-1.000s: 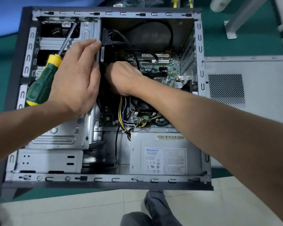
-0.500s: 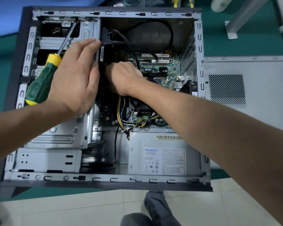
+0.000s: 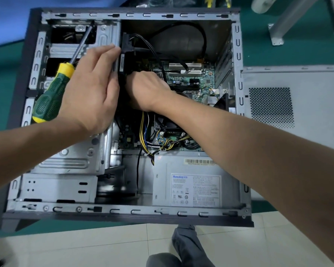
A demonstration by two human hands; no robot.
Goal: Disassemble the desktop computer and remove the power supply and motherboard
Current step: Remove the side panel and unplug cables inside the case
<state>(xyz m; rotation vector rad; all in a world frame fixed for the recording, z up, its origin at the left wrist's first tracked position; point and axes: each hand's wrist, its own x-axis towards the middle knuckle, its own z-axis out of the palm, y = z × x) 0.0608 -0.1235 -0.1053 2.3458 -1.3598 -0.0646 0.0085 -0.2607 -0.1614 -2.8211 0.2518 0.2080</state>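
Left hand flat over the drive cage, fingers straight and reaching to the cage's right edge, with the green-and-yellow screwdriver tucked under the palm; hard to tell whether pinched by the thumb. Screwdriver's long axis slanted, handle near-left, shaft pointing far-right into the upper bay. Right hand curled, knuckles up, sunk among black cables just right of the cage; fingertips hidden, so grip unclear. Beyond it, motherboard flat on the case floor, largely covered by that forearm. Power supply in the near-right corner, label up, yellow and black wires running far from it. Detached side panel lying right of the case, cut off at the frame edge.
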